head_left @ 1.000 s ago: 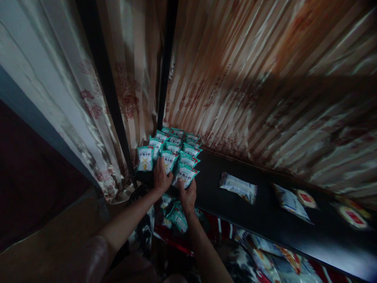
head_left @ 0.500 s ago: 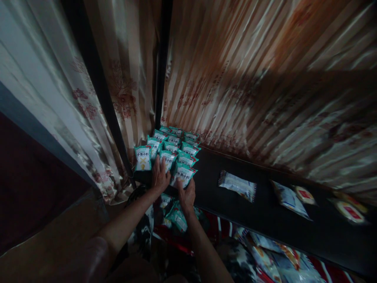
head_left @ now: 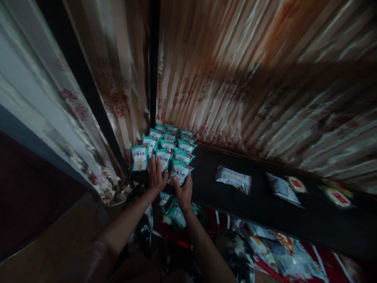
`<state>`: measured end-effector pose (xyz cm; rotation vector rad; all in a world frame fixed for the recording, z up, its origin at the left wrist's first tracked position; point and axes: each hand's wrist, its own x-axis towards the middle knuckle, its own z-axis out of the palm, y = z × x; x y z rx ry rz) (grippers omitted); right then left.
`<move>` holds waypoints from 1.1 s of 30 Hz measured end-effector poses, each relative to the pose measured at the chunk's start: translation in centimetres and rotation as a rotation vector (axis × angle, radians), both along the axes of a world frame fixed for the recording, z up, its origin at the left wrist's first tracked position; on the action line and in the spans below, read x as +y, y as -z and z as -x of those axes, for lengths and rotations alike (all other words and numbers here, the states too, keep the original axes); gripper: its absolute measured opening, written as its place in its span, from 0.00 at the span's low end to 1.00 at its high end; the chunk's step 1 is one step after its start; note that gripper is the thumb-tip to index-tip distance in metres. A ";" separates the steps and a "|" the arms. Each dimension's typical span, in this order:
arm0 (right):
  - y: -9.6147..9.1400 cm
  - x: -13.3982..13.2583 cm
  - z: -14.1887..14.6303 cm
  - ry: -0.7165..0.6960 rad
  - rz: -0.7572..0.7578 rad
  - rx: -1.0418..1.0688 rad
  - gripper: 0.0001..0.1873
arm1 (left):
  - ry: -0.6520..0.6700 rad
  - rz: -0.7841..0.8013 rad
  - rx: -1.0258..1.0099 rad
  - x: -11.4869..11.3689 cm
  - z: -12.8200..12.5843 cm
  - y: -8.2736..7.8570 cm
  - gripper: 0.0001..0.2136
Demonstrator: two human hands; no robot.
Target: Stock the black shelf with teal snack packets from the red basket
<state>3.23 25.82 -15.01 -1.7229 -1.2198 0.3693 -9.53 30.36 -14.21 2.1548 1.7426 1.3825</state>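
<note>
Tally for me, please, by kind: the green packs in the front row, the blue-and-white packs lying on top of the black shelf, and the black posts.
Front-row green packs: 3
Blue-and-white packs on top of the shelf: 2
Black posts: 2
Total: 7

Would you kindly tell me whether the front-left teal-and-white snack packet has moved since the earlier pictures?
No, not noticeably: the front-left teal-and-white snack packet keeps its place just right of the foot of the slanting black post; only the view has shifted.
</note>
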 end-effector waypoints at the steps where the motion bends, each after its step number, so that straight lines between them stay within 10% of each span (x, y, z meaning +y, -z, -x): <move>1: 0.0 0.0 0.0 -0.002 -0.003 0.002 0.46 | 0.001 -0.003 -0.003 -0.1 0.0 0.0 0.29; 10: -0.1 -0.5 -0.2 -0.018 -0.035 0.012 0.45 | 0.025 -0.064 0.001 -0.3 0.3 -0.2 0.26; 20: -2.1 -1.3 -0.2 -0.078 -0.028 0.063 0.41 | 0.242 -0.057 0.194 -5.6 -0.7 1.1 0.24; 33: -2.7 -0.4 -0.7 -0.121 -0.034 0.106 0.43 | 0.277 -0.091 0.147 -4.3 -1.7 0.0 0.24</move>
